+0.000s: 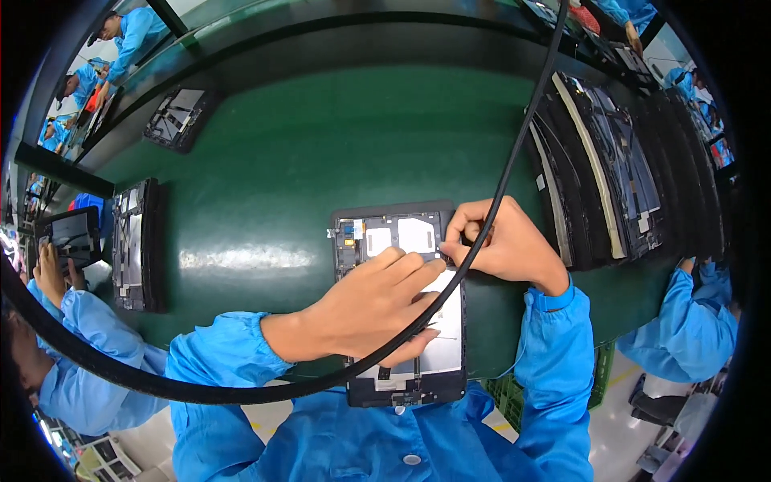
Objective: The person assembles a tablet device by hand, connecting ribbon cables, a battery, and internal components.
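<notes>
An opened tablet (438,341) with a black frame, silvery plates and small circuit parts lies on the green bench at its near edge, partly over the edge. Across its middle rests my left hand (373,301), fingers bent and somewhat apart, covering part of the inside. At the tablet's upper right edge, my right hand (510,245) has thumb and forefinger pinched together, close to the left fingertips. Whatever lies in that pinch is too small or hidden to name.
A thick black cable (502,181) arcs across the view in front. Stacked opened tablets (610,173) stand at right; another stack (136,245) stands at left. One opened tablet (177,116) lies at far left. Co-workers in blue sit on both sides. A green crate (506,398) is below the bench.
</notes>
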Action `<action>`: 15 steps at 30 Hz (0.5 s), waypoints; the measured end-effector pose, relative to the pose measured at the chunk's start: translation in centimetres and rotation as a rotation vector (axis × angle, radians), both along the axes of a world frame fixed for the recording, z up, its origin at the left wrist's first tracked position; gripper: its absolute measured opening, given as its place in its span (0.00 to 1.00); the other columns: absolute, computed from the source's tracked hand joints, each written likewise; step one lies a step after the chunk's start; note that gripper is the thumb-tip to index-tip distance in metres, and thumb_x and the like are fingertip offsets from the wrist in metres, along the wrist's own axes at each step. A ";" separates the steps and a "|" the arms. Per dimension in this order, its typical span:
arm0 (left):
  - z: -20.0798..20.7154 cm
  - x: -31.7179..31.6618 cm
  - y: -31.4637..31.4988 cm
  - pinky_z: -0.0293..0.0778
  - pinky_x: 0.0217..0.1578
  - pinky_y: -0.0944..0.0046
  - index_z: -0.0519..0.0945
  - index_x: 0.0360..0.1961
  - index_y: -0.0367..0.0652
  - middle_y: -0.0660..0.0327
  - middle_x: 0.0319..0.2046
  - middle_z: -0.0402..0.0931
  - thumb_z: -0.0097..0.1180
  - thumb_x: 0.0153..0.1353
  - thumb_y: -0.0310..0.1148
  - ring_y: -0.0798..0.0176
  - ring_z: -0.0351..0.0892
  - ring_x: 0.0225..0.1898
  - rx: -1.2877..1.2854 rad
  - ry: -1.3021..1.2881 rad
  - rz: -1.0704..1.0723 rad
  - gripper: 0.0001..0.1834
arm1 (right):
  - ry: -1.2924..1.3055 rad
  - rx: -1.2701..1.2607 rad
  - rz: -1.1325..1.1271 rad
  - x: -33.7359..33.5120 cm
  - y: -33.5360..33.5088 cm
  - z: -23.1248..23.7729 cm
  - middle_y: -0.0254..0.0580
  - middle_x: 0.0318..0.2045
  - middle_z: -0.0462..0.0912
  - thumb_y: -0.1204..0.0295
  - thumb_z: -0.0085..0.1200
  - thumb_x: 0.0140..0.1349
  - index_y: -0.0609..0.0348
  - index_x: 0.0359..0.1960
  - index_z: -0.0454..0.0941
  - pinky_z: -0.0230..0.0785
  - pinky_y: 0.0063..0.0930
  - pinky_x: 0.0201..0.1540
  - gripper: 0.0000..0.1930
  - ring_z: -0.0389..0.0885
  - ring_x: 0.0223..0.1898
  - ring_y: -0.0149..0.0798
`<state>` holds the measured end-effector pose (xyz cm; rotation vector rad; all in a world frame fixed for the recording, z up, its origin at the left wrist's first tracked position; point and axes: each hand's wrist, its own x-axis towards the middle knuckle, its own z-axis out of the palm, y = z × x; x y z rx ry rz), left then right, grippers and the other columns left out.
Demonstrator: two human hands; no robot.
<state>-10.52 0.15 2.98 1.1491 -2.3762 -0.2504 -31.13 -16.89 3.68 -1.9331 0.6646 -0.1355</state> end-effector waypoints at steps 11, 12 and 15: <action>0.0 0.2 0.1 0.70 0.48 0.52 0.86 0.37 0.35 0.49 0.57 0.82 0.69 0.60 0.49 0.51 0.75 0.51 -0.051 -0.014 0.058 0.23 | -0.124 0.033 -0.146 0.7 0.6 -1.8 0.15 0.17 0.56 0.70 0.79 0.62 0.61 0.40 0.93 0.42 0.27 0.28 0.09 0.53 0.22 0.18; 0.0 0.2 0.1 0.70 0.48 0.52 0.86 0.37 0.35 0.49 0.57 0.82 0.69 0.60 0.49 0.51 0.75 0.51 -0.049 -0.017 0.060 0.23 | -0.126 0.035 -0.145 0.7 0.6 -1.8 0.15 0.17 0.56 0.70 0.79 0.62 0.61 0.40 0.93 0.42 0.27 0.28 0.09 0.53 0.22 0.18; -0.1 0.1 0.0 0.69 0.48 0.52 0.86 0.37 0.35 0.49 0.57 0.82 0.69 0.60 0.49 0.52 0.75 0.51 -0.049 -0.020 0.060 0.23 | -0.130 0.052 -0.155 0.9 0.8 -1.9 0.15 0.17 0.56 0.71 0.79 0.62 0.61 0.39 0.93 0.41 0.27 0.28 0.09 0.53 0.22 0.18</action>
